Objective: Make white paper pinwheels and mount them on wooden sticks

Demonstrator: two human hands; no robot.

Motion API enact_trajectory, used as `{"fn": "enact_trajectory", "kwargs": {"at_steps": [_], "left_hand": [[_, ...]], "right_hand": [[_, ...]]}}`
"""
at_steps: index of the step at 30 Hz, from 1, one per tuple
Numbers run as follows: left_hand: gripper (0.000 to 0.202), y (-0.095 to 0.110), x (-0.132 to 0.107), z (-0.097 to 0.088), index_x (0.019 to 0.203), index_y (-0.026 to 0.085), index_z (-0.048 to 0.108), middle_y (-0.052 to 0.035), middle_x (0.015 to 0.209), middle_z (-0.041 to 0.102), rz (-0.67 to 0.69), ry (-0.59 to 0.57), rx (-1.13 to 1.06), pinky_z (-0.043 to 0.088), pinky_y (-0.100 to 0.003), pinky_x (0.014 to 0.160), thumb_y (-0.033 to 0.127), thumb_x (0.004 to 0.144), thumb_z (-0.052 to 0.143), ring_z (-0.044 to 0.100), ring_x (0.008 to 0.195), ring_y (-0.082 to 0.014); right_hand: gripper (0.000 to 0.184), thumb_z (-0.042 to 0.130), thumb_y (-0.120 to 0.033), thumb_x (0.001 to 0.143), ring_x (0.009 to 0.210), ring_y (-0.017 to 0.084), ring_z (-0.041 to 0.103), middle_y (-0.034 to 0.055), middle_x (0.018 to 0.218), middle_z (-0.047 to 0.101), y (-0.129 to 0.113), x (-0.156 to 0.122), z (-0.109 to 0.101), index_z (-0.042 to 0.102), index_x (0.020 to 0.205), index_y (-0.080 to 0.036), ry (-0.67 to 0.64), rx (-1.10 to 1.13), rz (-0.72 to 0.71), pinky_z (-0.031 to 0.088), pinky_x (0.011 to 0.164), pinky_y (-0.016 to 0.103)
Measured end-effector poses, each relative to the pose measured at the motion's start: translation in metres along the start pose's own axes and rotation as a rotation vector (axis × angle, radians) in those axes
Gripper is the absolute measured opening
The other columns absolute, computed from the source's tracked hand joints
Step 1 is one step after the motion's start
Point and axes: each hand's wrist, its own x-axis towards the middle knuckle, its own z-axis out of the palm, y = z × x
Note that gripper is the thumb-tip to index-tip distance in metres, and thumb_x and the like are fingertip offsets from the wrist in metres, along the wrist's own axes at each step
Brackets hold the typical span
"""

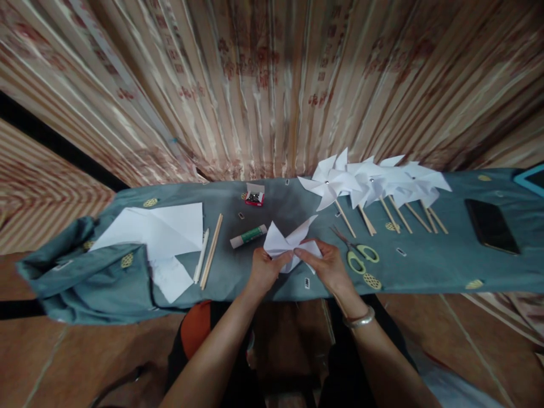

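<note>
A white paper pinwheel (293, 241) without a stick is held between both hands over the cloth-covered table. My left hand (267, 269) pinches it from the left, thumb near the centre. From the right, my right hand (327, 265) grips it with the thumb pressed close to the middle. Its blades stand up and curl inward. Just left of the pinwheel lies a glue stick (249, 236) with a green label. To the right of my right hand rest scissors (357, 254) with yellow-green handles. Behind is an open small red box (255, 195) of dark pins or tacks.
Several white pinwheels on wooden sticks (372, 181) lie overlapping at the back right. A black phone (491, 226) is farther right. On the left are white paper sheets (170, 226), wooden sticks (211, 252) and a white pen-like rod (202, 256). A patterned curtain (272, 85) hangs behind the table.
</note>
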Motion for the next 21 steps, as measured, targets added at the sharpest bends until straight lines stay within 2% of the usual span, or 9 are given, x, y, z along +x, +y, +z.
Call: {"fn": "enact_trajectory", "kwargs": {"at_steps": [7,15,21], "left_hand": [[0.031,-0.0022,-0.0017,0.0028,0.071,0.012,0.076,-0.0071,0.072,0.075,-0.035,0.021,-0.055,0.051,-0.029,0.061,0.031,0.048,0.084,0.066,0.062,-0.0197],[0.032,-0.0024,-0.0037,0.0027,0.074,0.012,0.076,-0.0075,0.075,0.076,-0.048,-0.003,-0.082,0.052,-0.031,0.064,0.032,0.05,0.083,0.067,0.065,-0.021],[0.032,-0.0044,-0.0027,0.0029,0.073,0.012,0.076,-0.0074,0.074,0.075,-0.057,0.003,-0.083,0.05,-0.03,0.061,0.032,0.048,0.084,0.066,0.062,-0.0202]], "right_hand": [[0.034,0.079,-0.045,0.06,0.054,0.014,0.052,0.0012,0.061,0.065,0.0007,0.0001,0.0022,0.073,0.077,-0.016,0.038,-0.012,0.003,0.042,0.053,0.026],[0.034,0.077,-0.048,0.06,0.053,0.014,0.052,0.0006,0.059,0.064,-0.0032,-0.0018,0.0028,0.069,0.072,-0.017,0.05,-0.064,0.013,0.043,0.052,0.027],[0.034,0.077,-0.048,0.059,0.054,0.015,0.053,0.0009,0.059,0.065,-0.0013,-0.0035,0.0041,0.069,0.071,-0.017,0.064,-0.059,0.031,0.043,0.051,0.028]]}}
